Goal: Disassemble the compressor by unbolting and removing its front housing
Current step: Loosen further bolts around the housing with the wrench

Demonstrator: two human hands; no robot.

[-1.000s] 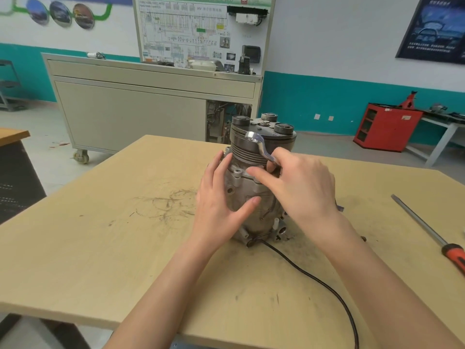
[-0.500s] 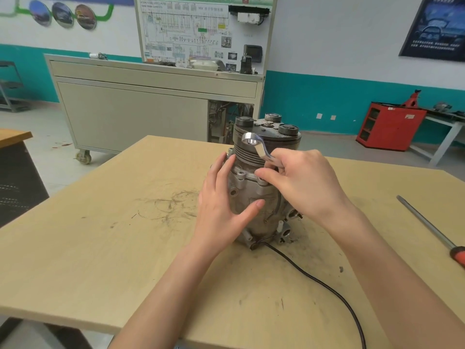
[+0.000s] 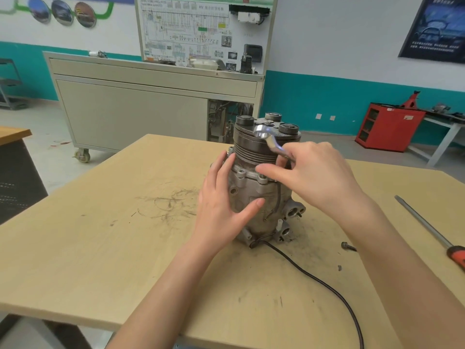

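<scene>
A grey metal compressor [image 3: 254,195] stands upright on the wooden table [image 3: 100,248], pulley end up, with a black cable [image 3: 314,278] trailing toward me. My left hand [image 3: 221,207] presses flat against its left side, thumb across the front. My right hand [image 3: 312,177] holds a shiny wrench [image 3: 269,141] beside the grooved pulley, its ring end raised near the top. A bolt head [image 3: 261,176] shows on the housing flange just under my right thumb.
A loose bolt [image 3: 348,246] lies on the table right of the compressor. A long screwdriver [image 3: 427,227] with an orange handle lies at the right edge. Behind the table stand a grey wheeled cabinet [image 3: 141,109] and a red stand [image 3: 387,127].
My right hand has lifted and moved right with the wrench, exposing the flange bolt and the loose bolt on the table. My left hand stays on the compressor.
</scene>
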